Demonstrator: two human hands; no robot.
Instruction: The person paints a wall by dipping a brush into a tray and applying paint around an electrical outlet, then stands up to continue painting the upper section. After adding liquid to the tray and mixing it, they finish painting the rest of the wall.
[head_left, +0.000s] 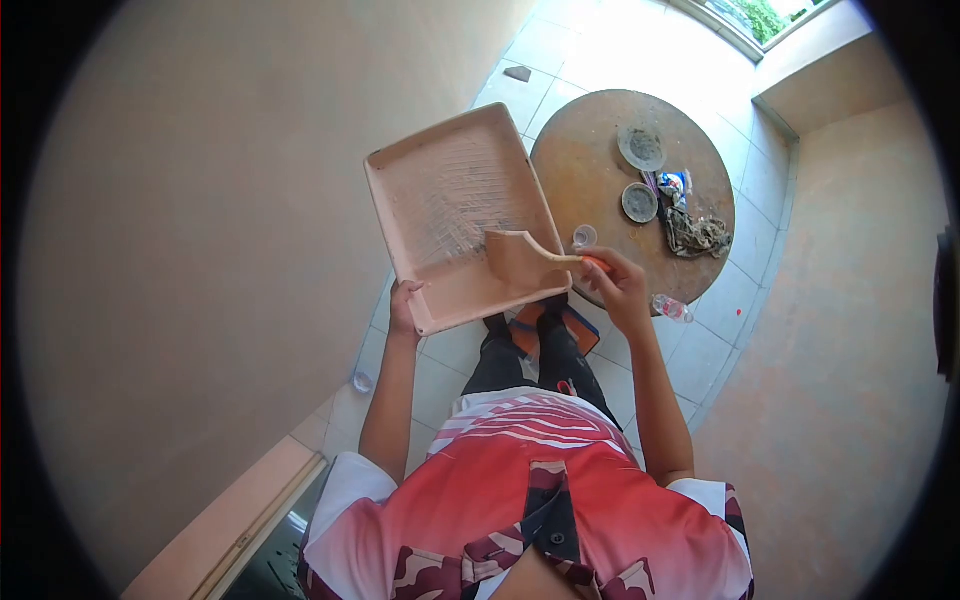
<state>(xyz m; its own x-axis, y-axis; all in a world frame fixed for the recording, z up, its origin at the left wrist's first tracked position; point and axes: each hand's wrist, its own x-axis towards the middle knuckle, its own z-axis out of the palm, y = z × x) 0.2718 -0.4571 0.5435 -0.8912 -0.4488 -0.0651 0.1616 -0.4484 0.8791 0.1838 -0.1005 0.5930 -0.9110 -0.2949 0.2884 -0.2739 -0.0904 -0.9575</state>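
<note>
My left hand [403, 308] grips the near left corner of a paint tray [440, 185], thumb over the rim. The tray is tilted and coated in peach-coloured paint, with dark streaks across its ribbed part. My right hand [622, 290] is closed around the orange handle of a wide paintbrush [549, 257]. Its paint-covered head is over the lower right part of the tray, seemingly in the paint; the bristle end is hard to make out.
Beyond the tray stands a round wooden table [585, 150] with two round dishes, a dirty rag [697, 236] and a clear cup [585, 236]. A plastic bottle [672, 308] is by its near edge. An orange and blue object [580, 330] lies at my feet. Walls rise on both sides.
</note>
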